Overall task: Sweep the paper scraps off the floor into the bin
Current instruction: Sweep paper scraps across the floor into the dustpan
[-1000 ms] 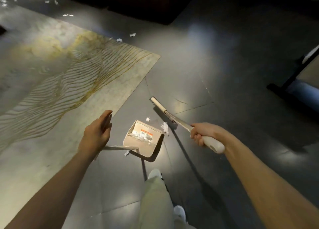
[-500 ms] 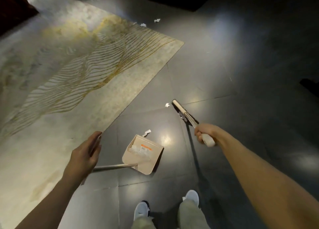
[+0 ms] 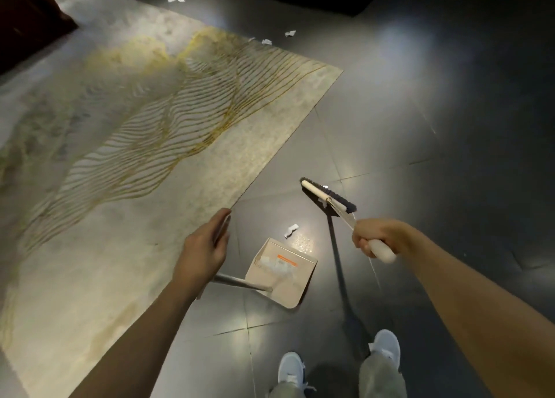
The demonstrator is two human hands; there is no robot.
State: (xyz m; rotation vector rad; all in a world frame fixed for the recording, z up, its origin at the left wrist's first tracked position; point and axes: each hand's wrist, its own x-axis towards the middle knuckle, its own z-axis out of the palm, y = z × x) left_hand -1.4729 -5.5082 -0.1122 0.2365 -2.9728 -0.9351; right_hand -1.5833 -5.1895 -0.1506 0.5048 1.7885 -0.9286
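Your left hand (image 3: 204,247) holds pan (image 3: 292,289) handle, fingers lying along it, mouth facing scrap (image 3: 290,231) on floor between your hands. Right hand (image 3: 375,238) fisted round broom (image 3: 324,196); head poised beyond scrap, likely to draw it in. Bin unseen.

The beige dustpan (image 3: 285,289) sits low over the dark floor, mouth turned away, an orange label inside and a small heap of white paper scraps (image 3: 274,266) in it; its thin metal handle slants off to the left. One crumpled scrap (image 3: 290,230) lies just beyond the mouth, between pan and broom (image 3: 327,195) — cream-backed, dark-bristled, on a metal shaft. Further scraps (image 3: 266,41) lie well apart.
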